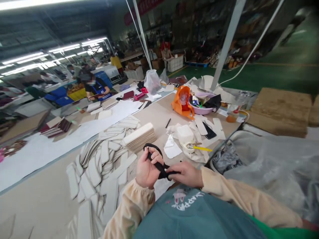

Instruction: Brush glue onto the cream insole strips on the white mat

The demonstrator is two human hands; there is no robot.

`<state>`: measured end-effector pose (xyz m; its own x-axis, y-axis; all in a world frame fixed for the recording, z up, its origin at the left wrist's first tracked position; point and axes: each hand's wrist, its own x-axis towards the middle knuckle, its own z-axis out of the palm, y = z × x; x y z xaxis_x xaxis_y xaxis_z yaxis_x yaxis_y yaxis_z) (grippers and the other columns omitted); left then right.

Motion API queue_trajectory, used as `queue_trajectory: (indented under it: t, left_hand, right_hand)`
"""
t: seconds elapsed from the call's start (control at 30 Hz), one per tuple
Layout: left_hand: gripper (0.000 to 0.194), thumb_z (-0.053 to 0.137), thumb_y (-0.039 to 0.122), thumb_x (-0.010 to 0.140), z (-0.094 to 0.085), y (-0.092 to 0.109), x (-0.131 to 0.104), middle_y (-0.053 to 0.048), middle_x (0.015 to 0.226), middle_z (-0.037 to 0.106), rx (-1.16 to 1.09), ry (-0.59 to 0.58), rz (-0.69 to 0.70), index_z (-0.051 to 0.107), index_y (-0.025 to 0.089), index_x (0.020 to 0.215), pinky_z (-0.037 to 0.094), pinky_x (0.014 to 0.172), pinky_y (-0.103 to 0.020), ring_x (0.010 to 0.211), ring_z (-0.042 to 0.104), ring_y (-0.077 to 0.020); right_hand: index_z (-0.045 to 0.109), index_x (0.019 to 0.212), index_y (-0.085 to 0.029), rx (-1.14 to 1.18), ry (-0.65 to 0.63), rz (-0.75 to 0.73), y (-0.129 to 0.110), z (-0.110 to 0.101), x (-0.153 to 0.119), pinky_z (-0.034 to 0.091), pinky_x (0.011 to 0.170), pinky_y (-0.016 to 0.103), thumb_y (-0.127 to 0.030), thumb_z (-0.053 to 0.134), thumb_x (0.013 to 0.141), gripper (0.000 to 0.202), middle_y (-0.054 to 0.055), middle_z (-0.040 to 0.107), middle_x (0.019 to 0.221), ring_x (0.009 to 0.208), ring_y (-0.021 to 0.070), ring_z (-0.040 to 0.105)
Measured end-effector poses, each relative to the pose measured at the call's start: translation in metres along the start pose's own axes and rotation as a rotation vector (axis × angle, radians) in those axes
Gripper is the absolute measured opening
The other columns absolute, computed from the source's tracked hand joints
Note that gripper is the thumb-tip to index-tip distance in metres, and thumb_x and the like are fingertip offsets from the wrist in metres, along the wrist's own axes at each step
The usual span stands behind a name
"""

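Note:
A black strap is looped between my two hands, in front of the teal apron. My left hand has its fingers curled round the strap, with a loop standing above the fingertips. On the right, my right hand pinches the strap's lower part between thumb and fingers. Just beyond my left hand stands a neat stack of pale strips. Many loose pale strips lie in an overlapping heap to the left.
An orange bag and a purple basin sit at the back, near a cup of amber liquid. A phone and a roll of tape lie nearer. Across the table is a person. Grey plastic fills the right side.

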<state>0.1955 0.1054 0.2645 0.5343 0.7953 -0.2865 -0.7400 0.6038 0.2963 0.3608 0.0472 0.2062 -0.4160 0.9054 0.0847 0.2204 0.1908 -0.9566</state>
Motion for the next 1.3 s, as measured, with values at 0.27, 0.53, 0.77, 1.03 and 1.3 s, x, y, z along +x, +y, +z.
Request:
queue_trajectory:
  t: [0.27, 0.53, 0.77, 1.03, 1.3]
  left_hand:
    - [0.05, 0.066, 0.043, 0.075, -0.062, 0.007, -0.03, -0.009, 0.101, 0.064, 0.549, 0.096, 0.187, 0.055, 0.018, 0.116, 0.044, 0.081, -0.031, 0.096, 0.06, -0.0209]
    - [0.039, 0.071, 0.041, 0.072, -0.098, -0.017, -0.046, -0.005, 0.068, 0.063, 0.75, 0.059, -0.094, 0.067, 0.01, 0.095, 0.035, 0.053, -0.021, 0.053, 0.052, -0.0084]
    - [0.043, 0.059, 0.05, 0.079, -0.086, -0.019, -0.04, -0.007, 0.068, 0.064, 0.653, 0.222, 0.146, 0.064, 0.009, 0.088, 0.042, 0.062, -0.026, 0.06, 0.055, -0.0128]
    - [0.042, 0.052, 0.056, 0.08, -0.086, -0.015, -0.036, 0.007, 0.049, 0.039, 1.056, 0.332, 0.278, 0.058, 0.014, 0.085, 0.025, 0.044, -0.02, 0.044, 0.032, -0.0063]
    - [0.033, 0.056, 0.045, 0.079, -0.079, -0.011, -0.04, -0.002, 0.075, 0.063, 1.259, 0.289, 0.296, 0.067, 0.014, 0.081, 0.042, 0.072, -0.026, 0.073, 0.052, -0.0155]
  right_hand:
    - [0.061, 0.081, -0.013, 0.528, 0.09, 0.383, 0.001, 0.021, 0.027, 0.047, 0.049, 0.021, -0.061, 0.061, 0.072, 0.049, 0.001, 0.062, 0.063, 0.049, 0.008, 0.054]
    - [0.056, 0.069, -0.016, 0.082, 0.099, 0.222, 0.001, 0.018, 0.044, 0.035, 0.046, 0.02, -0.05, 0.045, 0.088, 0.04, -0.004, 0.051, 0.053, 0.045, 0.0078, 0.044]
    - [0.063, 0.072, -0.016, -0.08, -0.03, 0.063, -0.005, 0.013, 0.049, 0.039, 0.058, 0.022, -0.036, 0.045, 0.092, 0.033, -0.001, 0.056, 0.061, 0.059, 0.0103, 0.051]
    - [0.058, 0.117, -0.015, -0.158, 0.167, -0.02, -0.004, 0.002, 0.057, 0.045, 0.062, 0.025, -0.036, 0.06, 0.082, 0.041, 0.006, 0.059, 0.091, 0.068, 0.0129, 0.054]
    - [0.064, 0.066, -0.014, -0.005, -0.101, 0.096, 0.005, 0.01, 0.076, 0.036, 0.057, 0.022, -0.04, 0.054, 0.084, 0.033, -0.001, 0.051, 0.06, 0.06, 0.0109, 0.048]
